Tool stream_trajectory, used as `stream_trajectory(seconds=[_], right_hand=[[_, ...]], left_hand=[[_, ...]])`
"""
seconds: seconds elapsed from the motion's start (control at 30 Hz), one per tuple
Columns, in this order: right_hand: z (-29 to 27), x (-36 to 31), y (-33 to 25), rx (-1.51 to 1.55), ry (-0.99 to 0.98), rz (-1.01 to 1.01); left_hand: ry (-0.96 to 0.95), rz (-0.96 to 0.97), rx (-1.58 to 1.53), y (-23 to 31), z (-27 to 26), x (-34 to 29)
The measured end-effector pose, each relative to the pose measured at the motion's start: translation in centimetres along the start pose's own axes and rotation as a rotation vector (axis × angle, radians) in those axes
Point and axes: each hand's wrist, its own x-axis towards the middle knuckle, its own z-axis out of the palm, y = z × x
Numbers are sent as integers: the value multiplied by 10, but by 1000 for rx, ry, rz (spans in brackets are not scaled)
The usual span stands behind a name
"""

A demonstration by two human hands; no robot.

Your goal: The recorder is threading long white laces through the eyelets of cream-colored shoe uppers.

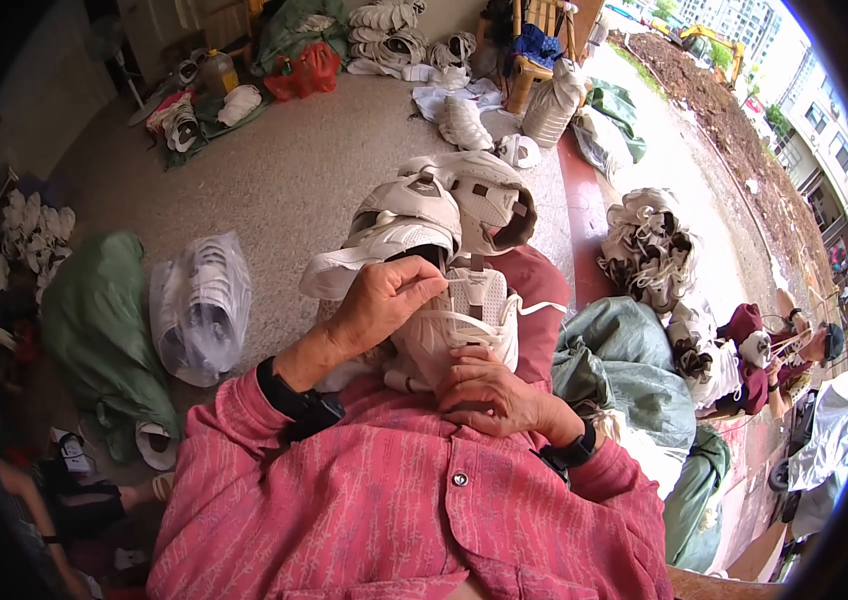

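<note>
A white shoe upper (426, 345) lies on my lap with its tongue (477, 292) pointing away from me. My left hand (379, 305) is at its left side, thumb and forefinger pinched on a white shoelace (461, 283). Over the toe part, my right hand (494, 392) has its fingers curled, holding the shoe upper against my body. A loose lace end sticks out to the right of the tongue. Just beyond, more white and beige shoe uppers (406, 205) are piled on my knees. The left palm is hidden.
A clear plastic bag of shoe uppers (201, 310) and a green sack (94, 330) stand to the left. On the right are a heap of uppers (650, 250), a green tarp (624, 360) and another person (744, 375). A red bag (304, 72) lies at the back.
</note>
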Motion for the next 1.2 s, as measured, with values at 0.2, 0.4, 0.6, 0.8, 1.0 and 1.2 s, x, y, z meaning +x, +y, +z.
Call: stream_trajectory(seconds=[0.2,0.4,0.6,0.8,1.0,1.2], right_hand=[[-2,0,-10,-30,16,16],[-2,-7,-12,-18,47,45],[-2,-15,-9,-7,73,47],[-2,-1,-10,-27,48,11],[-15,7,-14,47,43,4],[-54,15,-34,8,468,256]], left_hand=[[24,59,57,-14,3,-1],[-153,-49,-31,-22,10,-2],[-226,-47,51,-16,18,-8],[-183,-62,88,-15,15,-12],[-219,-43,75,-17,9,-9],[-179,37,144,-18,13,-5]])
